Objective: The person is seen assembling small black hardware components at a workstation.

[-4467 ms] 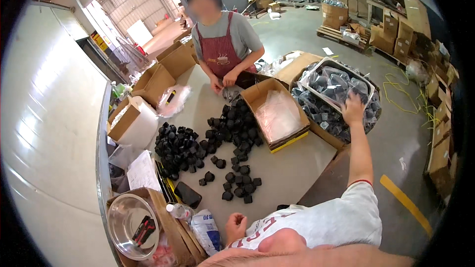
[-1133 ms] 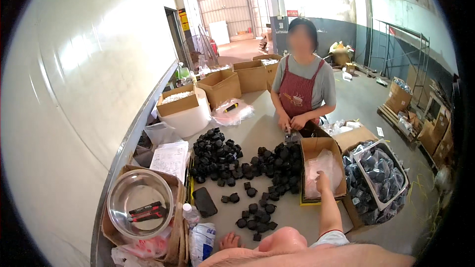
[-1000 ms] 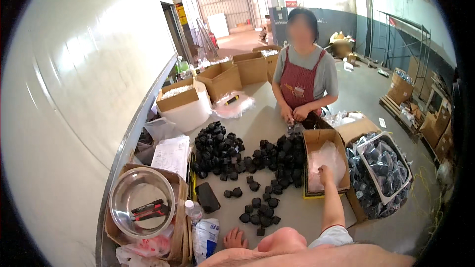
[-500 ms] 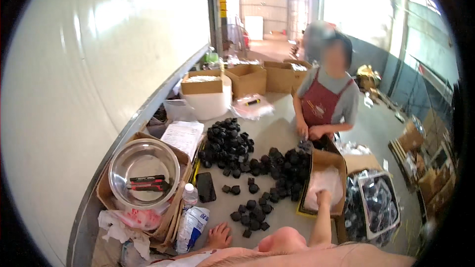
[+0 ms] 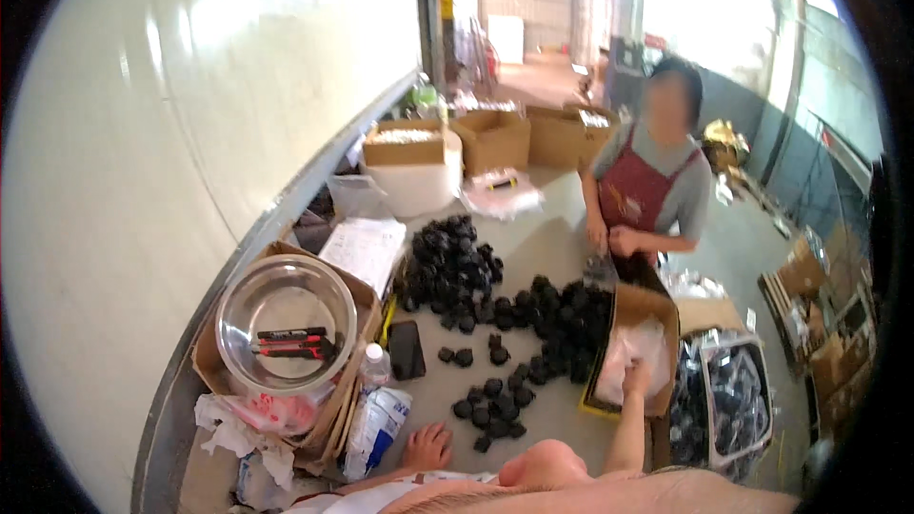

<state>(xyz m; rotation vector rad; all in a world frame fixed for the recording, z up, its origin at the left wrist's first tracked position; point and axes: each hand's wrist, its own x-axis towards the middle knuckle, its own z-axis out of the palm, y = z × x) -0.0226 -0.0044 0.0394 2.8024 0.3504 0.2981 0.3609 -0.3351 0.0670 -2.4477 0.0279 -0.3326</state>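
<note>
My left hand (image 5: 428,445) lies on the grey table with its fingers spread, holding nothing. Close to it are a white-and-blue packet (image 5: 377,430) and a loose cluster of small black knob-like parts (image 5: 493,409). Inside an open cardboard box (image 5: 664,402) at the table's right edge, my right hand (image 5: 636,379) pinches a clear plastic bag (image 5: 628,347) from the pile there. The fingertips are partly hidden. Bigger heaps of the black parts (image 5: 562,319) stretch from the box toward the far left.
A steel bowl (image 5: 233,324) with red-and-black cutters rests on a carton at left, near a phone (image 5: 407,350) and bottle (image 5: 374,364). Across the table a co-worker in a red apron (image 5: 636,190) handles something. Boxes (image 5: 490,143) line the far end; bagged black parts (image 5: 738,395) stand right.
The view has shifted, moving the scene slightly rightward. My right hand stays in the box, its fingers now drawn together on the plastic. My left hand rests where it was.
</note>
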